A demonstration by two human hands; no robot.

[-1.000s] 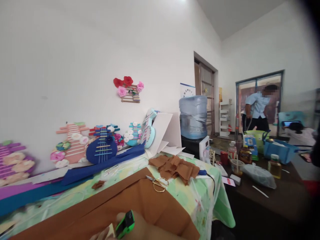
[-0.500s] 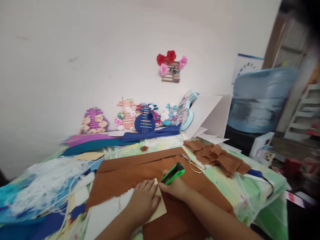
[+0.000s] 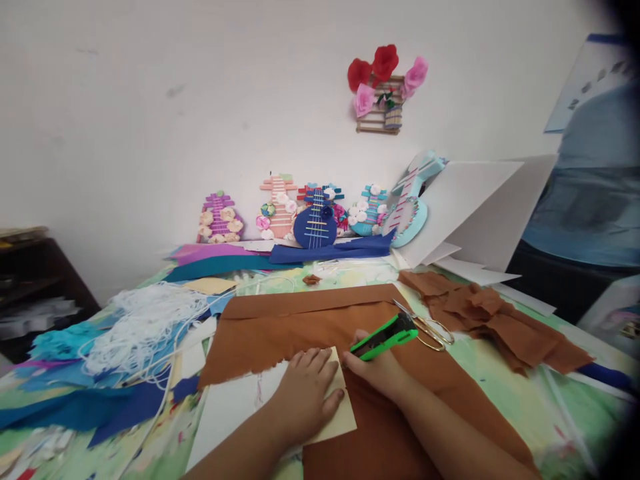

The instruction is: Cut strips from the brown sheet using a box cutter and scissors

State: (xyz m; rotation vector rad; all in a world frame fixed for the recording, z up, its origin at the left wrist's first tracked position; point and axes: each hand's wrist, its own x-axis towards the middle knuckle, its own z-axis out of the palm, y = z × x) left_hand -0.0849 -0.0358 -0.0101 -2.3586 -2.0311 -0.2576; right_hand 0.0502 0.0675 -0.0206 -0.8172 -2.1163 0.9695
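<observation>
My left hand (image 3: 310,393) lies flat with its fingers stretched out over a cream card (image 3: 346,417), pressing it onto a white sheet and brown material. My right hand (image 3: 383,377) is wrapped round a green and black utility knife (image 3: 387,338), close to the card's right edge. The blade tip is hidden by my fingers. Under both hands spreads a large brown sheet (image 3: 280,330), fabric or crepe paper, with a ragged edge along the white sheet (image 3: 233,410). Gold-handled scissors (image 3: 431,333) rest on the brown sheet beyond my right hand.
Brown scraps (image 3: 500,323) lie on the right of the patterned tablecloth (image 3: 500,393). A heap of white string (image 3: 145,320) and blue pieces (image 3: 115,407) cover the left. Along the wall stand several decorated instrument-shaped crafts (image 3: 316,227) and folded white boards (image 3: 465,200). A water jug (image 3: 595,193) stands far right.
The camera view has swung left, so the scene sits further right in the picture. Both hands keep nearly the same places on the card and the knife.
</observation>
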